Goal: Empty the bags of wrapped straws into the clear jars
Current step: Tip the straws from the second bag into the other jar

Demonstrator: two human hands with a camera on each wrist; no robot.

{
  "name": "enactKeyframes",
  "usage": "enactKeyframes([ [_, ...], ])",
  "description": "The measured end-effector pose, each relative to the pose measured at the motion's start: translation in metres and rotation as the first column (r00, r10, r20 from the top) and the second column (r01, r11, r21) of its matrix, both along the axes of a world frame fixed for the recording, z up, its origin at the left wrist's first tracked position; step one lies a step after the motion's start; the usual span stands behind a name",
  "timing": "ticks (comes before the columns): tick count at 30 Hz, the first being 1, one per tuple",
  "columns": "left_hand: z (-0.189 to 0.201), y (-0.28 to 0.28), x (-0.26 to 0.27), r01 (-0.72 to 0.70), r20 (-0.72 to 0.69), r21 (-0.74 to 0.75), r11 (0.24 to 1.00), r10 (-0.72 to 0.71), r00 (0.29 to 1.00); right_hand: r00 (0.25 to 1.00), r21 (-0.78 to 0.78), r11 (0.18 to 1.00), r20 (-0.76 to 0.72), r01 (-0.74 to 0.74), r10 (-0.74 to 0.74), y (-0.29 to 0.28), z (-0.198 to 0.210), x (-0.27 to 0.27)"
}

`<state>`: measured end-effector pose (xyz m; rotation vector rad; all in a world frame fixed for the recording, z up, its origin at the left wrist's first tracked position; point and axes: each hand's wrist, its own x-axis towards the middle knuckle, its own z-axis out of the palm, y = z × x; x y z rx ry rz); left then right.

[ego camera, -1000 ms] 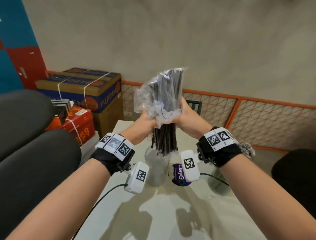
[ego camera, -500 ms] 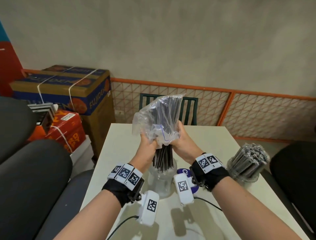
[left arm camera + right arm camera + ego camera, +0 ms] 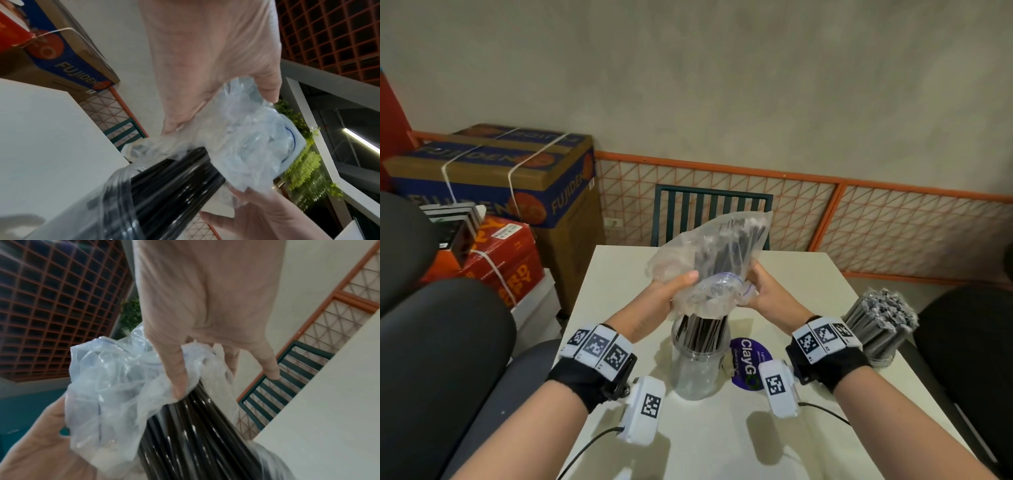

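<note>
A clear plastic bag (image 3: 709, 260) of black wrapped straws (image 3: 702, 334) hangs mouth-down over a clear jar (image 3: 697, 371) near the middle of the white table (image 3: 722, 442). The straws' lower ends stand inside the jar's mouth. My left hand (image 3: 674, 291) grips the bunched bag mouth from the left, and my right hand (image 3: 765, 291) grips it from the right. In the left wrist view the bag (image 3: 252, 146) is crumpled above the straws (image 3: 174, 186) and the jar rim (image 3: 117, 186). The right wrist view shows the thumb pressing the bag (image 3: 115, 386) against the straws (image 3: 195, 434).
A second jar (image 3: 876, 325) packed with grey wrapped straws stands at the table's right edge. A purple sticker (image 3: 748, 363) lies right of the middle jar. Dark chairs flank the table, a green chair (image 3: 709, 212) stands behind it, and cardboard boxes (image 3: 493, 174) are stacked at the left.
Both hands have come down with the bag, and the straws' lower ends now sit deeper in the jar. The head view has tilted downward, showing more of the table.
</note>
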<state>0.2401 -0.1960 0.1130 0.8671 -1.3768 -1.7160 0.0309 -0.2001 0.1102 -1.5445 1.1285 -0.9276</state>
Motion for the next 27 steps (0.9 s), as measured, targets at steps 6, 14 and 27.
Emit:
enactKeyframes([
  [6, 0.008, 0.006, -0.007, 0.012, 0.121, -0.022, 1.0, -0.01, 0.993, 0.994, -0.067, 0.997, -0.101, -0.036, 0.029, 0.0, 0.016, 0.008],
  [14, 0.032, 0.01, 0.004, -0.132, 0.231, -0.151, 0.98, 0.165, 0.959, 0.995, -0.112, 0.992, -0.093, -0.051, 0.041, 0.006, 0.031, 0.008],
  [27, 0.111, 0.029, -0.012, -0.482, 0.125, -0.32, 0.815, 0.541, 0.832, 0.945, -0.513, 0.814, -0.016, 0.273, -0.327, 0.033, 0.089, -0.007],
])
